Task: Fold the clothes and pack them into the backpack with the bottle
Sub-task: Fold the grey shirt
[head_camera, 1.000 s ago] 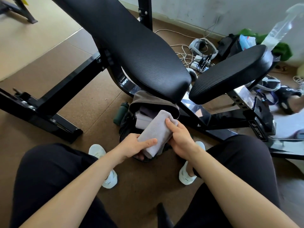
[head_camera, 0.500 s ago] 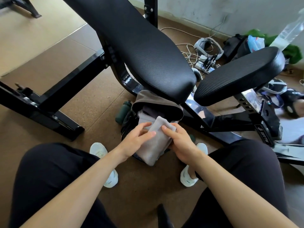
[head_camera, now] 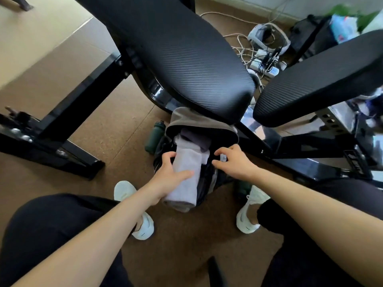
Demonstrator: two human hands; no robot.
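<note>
A dark backpack (head_camera: 199,123) with a grey-brown top flap stands open on the floor under the bench, between my feet. Folded clothes, pale and dark grey (head_camera: 194,139), sit inside it. My left hand (head_camera: 170,177) grips a folded light-grey garment (head_camera: 186,179) at the bag's mouth, thumb across its front. My right hand (head_camera: 232,162) is at the right side of the opening, fingers curled on the bag's edge. A dark green bottle (head_camera: 154,137) stands on the floor against the bag's left side.
A black weight bench, with back pad (head_camera: 176,48) and seat pad (head_camera: 323,79), overhangs the backpack; its steel frame (head_camera: 62,125) runs left and right. Cables and a power strip (head_camera: 265,65) lie behind. My white shoes (head_camera: 248,212) flank the bag on the cork floor.
The camera moved closer. My right hand let go of the folded grey garment and went to the bag's right edge. My left hand now holds the garment alone, lower in the opening.
</note>
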